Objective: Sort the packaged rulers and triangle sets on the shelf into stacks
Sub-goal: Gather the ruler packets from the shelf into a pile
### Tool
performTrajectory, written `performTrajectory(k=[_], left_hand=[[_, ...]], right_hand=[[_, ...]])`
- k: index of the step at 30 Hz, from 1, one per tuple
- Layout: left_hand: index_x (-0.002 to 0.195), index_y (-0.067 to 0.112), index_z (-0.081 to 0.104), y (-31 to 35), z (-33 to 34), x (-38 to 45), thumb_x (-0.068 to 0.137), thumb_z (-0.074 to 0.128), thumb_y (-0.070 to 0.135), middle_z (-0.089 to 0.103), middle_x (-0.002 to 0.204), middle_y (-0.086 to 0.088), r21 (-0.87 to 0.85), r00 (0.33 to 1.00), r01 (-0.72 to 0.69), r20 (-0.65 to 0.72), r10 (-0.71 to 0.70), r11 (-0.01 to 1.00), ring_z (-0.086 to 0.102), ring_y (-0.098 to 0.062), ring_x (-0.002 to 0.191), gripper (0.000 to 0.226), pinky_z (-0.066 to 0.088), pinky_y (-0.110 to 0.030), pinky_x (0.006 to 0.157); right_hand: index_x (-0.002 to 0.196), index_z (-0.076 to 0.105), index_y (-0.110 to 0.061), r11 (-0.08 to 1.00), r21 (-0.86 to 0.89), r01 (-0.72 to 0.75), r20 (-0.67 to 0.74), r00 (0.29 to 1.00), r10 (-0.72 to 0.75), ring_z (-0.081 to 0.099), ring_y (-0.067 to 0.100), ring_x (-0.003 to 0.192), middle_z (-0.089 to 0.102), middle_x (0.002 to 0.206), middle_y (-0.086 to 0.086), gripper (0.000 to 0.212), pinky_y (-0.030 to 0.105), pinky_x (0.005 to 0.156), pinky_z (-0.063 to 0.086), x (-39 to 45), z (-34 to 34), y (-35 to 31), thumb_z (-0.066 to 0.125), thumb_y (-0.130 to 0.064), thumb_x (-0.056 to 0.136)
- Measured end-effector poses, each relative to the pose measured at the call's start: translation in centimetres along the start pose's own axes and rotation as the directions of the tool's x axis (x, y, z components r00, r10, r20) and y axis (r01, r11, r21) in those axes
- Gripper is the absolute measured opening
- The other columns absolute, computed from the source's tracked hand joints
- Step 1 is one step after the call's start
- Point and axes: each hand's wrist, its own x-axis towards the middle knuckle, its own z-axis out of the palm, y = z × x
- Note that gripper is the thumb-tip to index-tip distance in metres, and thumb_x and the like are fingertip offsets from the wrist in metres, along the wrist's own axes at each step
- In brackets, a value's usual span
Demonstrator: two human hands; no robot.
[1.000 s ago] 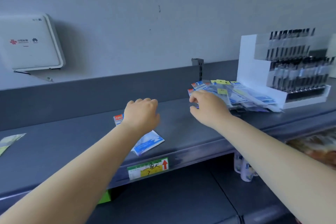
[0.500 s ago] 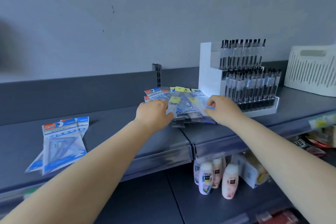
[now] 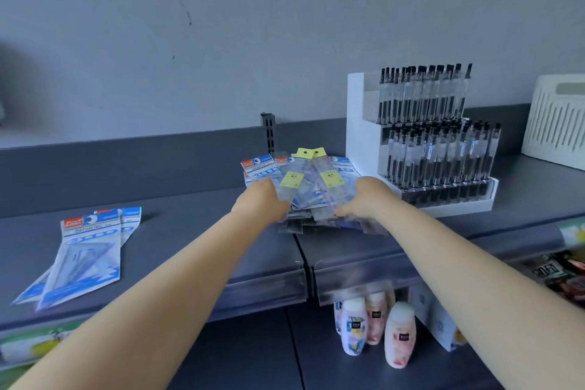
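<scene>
A mixed pile of packaged rulers and triangle sets (image 3: 311, 190) lies on the grey shelf (image 3: 190, 231), in front of the pen display. Two clear ruler packs with yellow labels lie on top; blue-and-white triangle set packs show underneath at the back. My left hand (image 3: 262, 203) grips the pile's left side, fingers curled around its edge. My right hand (image 3: 361, 199) grips the right side, thumb along the front edge. Two blue triangle set packs (image 3: 84, 250) lie overlapped on the shelf at the left, away from both hands.
A white tiered display of black pens (image 3: 437, 142) stands just right of the pile. A white slatted basket (image 3: 557, 120) sits at the far right. Bottles (image 3: 373, 329) and boxes stand on the lower shelf. A metal upright (image 3: 267, 120) rises behind the pile.
My left hand left the triangle packs at the left and moved right to the pile. Both hands now hold the pile's two sides. The camera turned to the right.
</scene>
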Motion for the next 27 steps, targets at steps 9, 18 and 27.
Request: performTrajectory(k=[9, 18, 27], left_hand=[[0.065, 0.019, 0.033, -0.6, -0.4, 0.7, 0.084, 0.063, 0.021, 0.039, 0.067, 0.002, -0.163, 0.996, 0.053, 0.081, -0.040, 0.985, 0.043, -0.021, 0.069, 0.035, 0.030, -0.024, 0.052], [0.126, 0.018, 0.049, 1.0, 0.4, 1.0, 0.087, 0.058, 0.038, 0.050, 0.128, -0.002, 0.082, 0.969, -0.168, -0.167, 0.179, 0.982, 0.043, -0.023, 0.120, 0.045, 0.039, -0.034, 0.092], [0.095, 0.023, 0.056, 5.1, 3.8, 0.6, 0.088, 0.048, 0.058, 0.061, 0.109, -0.003, 0.395, 0.892, -0.445, 0.115, 0.438, 0.804, 0.047, -0.023, 0.113, 0.037, 0.026, -0.037, 0.099]], right_hand=[[0.071, 0.050, -0.012, 0.933, 0.357, -0.043, 0.051, 0.998, 0.026, 0.048, 0.015, 0.051, 0.057, 0.071, 0.006, 0.025, 0.021, 0.044, 0.031, 1.3, 0.4, 1.2, 0.073, -0.018, 0.077], [0.063, 0.042, -0.010, 0.802, 0.596, -0.048, -0.105, 0.985, 0.137, 0.037, 0.020, 0.050, 0.042, 0.060, 0.007, 0.023, 0.027, 0.048, 0.030, 3.4, 0.7, 1.9, 0.048, 0.000, 0.083], [0.067, 0.046, -0.012, 0.548, 0.836, -0.022, -0.089, 0.980, 0.175, 0.041, 0.020, 0.057, 0.053, 0.082, 0.016, 0.026, 0.026, 0.049, 0.031, 2.5, -0.5, 3.1, 0.041, 0.005, 0.088]])
